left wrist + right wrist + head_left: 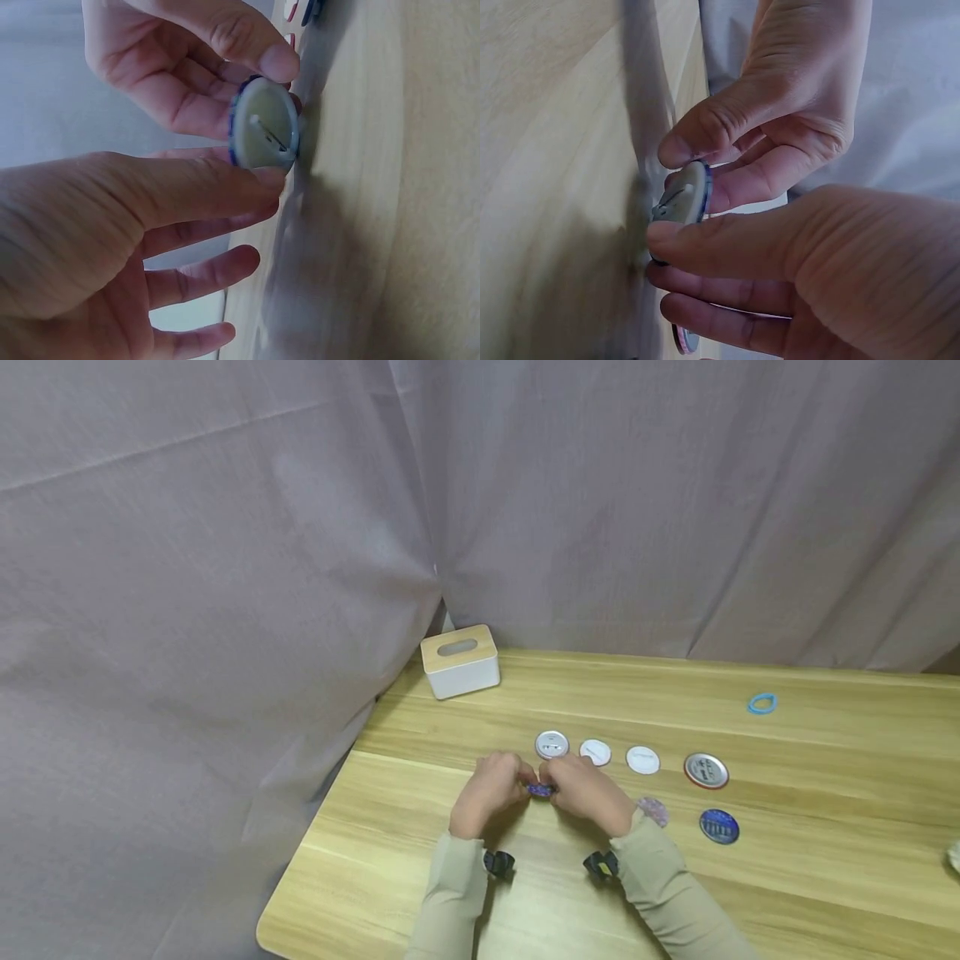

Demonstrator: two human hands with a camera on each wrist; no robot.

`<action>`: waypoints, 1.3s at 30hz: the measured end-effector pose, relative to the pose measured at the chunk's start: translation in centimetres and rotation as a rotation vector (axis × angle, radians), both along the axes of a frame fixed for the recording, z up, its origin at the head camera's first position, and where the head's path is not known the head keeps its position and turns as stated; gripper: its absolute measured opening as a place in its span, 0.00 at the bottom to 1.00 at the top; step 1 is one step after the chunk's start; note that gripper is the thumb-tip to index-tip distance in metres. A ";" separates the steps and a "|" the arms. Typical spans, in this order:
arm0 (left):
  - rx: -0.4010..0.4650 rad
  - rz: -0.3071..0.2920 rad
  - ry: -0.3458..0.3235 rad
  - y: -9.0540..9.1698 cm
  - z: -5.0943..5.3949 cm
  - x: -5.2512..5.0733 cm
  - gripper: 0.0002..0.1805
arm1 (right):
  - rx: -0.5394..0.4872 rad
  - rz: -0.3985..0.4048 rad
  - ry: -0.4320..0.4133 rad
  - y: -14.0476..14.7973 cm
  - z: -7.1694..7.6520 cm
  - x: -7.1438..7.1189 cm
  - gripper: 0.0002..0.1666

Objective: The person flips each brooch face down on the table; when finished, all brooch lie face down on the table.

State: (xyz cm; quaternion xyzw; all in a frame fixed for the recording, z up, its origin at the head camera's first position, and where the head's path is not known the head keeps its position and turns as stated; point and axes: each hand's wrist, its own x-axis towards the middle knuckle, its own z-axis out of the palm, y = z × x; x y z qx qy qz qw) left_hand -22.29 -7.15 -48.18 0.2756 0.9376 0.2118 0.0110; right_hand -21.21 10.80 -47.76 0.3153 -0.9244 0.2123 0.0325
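Note:
Both hands hold one round pin badge (540, 790) just above the table. Its pale back with a metal safety pin shows in the left wrist view, where the badge (264, 124) stands tilted on edge; its rim is dark blue-purple. My left hand (492, 789) pinches one side between thumb and forefinger, its other fingers spread. On the opposite side my right hand (585, 789) pinches the rim; in the right wrist view the right thumb lies over part of the badge (684, 193). The patterned front is mostly hidden there.
Beyond the hands lie badges back-up: a silver one (552, 744), two white ones (596, 752) (642, 760) and a larger red-rimmed one (707, 771). A pink badge (653, 811) and blue badge (719, 827) lie right. Behind are a tissue box (461, 662) and blue band (762, 703).

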 end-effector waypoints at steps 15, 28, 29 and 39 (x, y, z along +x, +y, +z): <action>0.022 -0.016 0.054 0.3 0.8 -0.3 0.06 | -0.048 -0.002 0.012 0.3 0.6 -0.3 0.13; 0.001 0.032 0.024 1.1 -0.2 -0.2 0.08 | -0.124 -0.075 -0.042 0.1 -0.4 0.1 0.14; 0.002 0.039 0.020 1.2 -0.2 -0.2 0.08 | -0.122 -0.084 -0.035 0.1 -0.6 0.1 0.14; -0.039 0.068 0.037 1.6 -0.7 -0.1 0.08 | -0.041 -0.133 -0.011 0.1 -0.9 0.0 0.13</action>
